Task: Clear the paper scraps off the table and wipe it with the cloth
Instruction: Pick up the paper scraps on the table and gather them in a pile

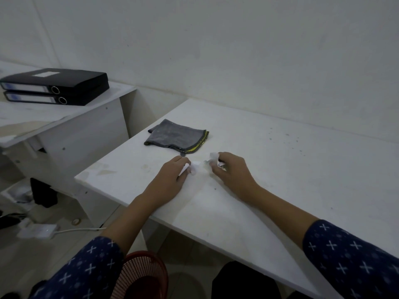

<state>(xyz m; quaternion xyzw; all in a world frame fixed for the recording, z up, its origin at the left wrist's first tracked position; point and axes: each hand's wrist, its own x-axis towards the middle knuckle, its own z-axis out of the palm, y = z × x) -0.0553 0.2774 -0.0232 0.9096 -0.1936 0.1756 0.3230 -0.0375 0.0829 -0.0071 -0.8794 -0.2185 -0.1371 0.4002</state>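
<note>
Both hands rest on the white table [280, 169], side by side near its middle. My left hand [170, 178] is curled around white paper scraps [190, 168] that stick out past its fingertips. My right hand [231, 169] pinches another crumpled paper scrap [213, 157] between thumb and fingers. A folded grey cloth [176, 137] with a yellow-trimmed edge lies flat on the table just beyond the hands, untouched.
A red mesh basket [140, 275] stands on the floor below the table's near edge, between my arms. Two black binders [56, 87] lie stacked on a lower desk to the left. A white power strip [38, 230] lies on the floor.
</note>
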